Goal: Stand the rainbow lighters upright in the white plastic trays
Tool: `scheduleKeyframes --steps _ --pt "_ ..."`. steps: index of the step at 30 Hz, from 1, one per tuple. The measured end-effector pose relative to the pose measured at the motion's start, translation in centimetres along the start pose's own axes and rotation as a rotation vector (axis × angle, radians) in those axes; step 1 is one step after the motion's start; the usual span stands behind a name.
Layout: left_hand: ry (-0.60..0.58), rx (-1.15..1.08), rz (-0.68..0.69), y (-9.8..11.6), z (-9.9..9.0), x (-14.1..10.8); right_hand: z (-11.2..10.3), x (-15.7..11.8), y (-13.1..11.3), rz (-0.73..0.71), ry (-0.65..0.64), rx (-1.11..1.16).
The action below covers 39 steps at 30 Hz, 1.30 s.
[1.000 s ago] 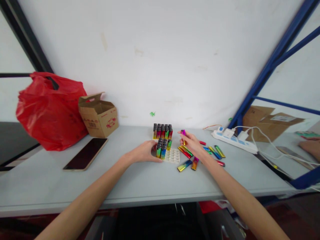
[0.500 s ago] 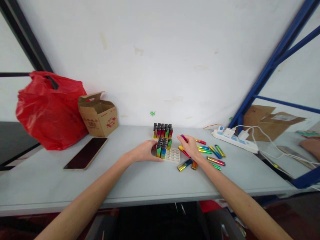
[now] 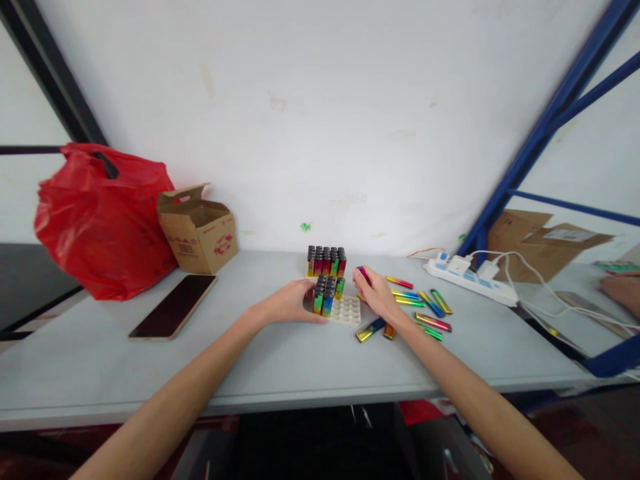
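Observation:
A white tray with round holes (image 3: 347, 310) lies on the grey table, with several upright lighters (image 3: 324, 297) in its left part. My left hand (image 3: 295, 303) is beside the tray's left side, thumb and fingers spread around the lighters. My right hand (image 3: 375, 292), right of the tray, is closed on a dark pink lighter (image 3: 364, 274). A full block of upright lighters (image 3: 326, 261) stands behind the tray. Loose colourful lighters (image 3: 433, 323) lie to the right, some partly hidden by my right hand.
At the left are a phone (image 3: 174, 307), an open cardboard box (image 3: 203, 233) and a red plastic bag (image 3: 105, 227). A white power strip (image 3: 470, 280) with cables lies at the right. Part of another person's hand (image 3: 623, 293) shows at the far right edge.
My right hand has shifted slightly left, and the lighter in it is more upright. My left hand stays beside the tray.

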<state>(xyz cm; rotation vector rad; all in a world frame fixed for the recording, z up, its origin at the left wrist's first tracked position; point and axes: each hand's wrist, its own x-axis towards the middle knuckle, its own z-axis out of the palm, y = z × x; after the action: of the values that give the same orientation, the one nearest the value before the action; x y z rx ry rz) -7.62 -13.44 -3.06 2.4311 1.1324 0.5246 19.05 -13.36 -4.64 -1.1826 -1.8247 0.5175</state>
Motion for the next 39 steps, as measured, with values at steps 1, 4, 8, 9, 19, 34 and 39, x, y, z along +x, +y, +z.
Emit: scheduleKeyframes --steps 1,4,8,9,19,34,39 --pt "0.0 0.0 0.0 0.0 0.0 0.0 -0.1 -0.1 -0.2 -0.022 -0.025 -0.018" --pt "-0.005 -0.004 0.001 0.0 0.0 0.0 -0.4 -0.3 -1.0 -0.171 -0.08 -0.173" --pt "-0.003 -0.012 0.005 0.2 -0.1 0.0 -0.7 -0.4 -1.4 -0.261 -0.199 -0.273" --pt "-0.001 -0.01 0.004 0.3 -0.1 0.0 -0.7 -0.4 -1.4 -0.242 -0.22 -0.267" --pt "-0.006 -0.008 0.0 0.5 -0.2 -0.1 -0.3 -0.2 -0.6 -0.236 -0.31 -0.282" --pt "-0.007 0.004 -0.006 0.5 -0.2 0.0 -3.9 0.5 0.8 -0.22 -0.117 -0.553" --pt "-0.009 0.025 -0.03 0.4 -0.1 0.1 -7.2 1.1 5.1 0.198 -0.037 -0.854"
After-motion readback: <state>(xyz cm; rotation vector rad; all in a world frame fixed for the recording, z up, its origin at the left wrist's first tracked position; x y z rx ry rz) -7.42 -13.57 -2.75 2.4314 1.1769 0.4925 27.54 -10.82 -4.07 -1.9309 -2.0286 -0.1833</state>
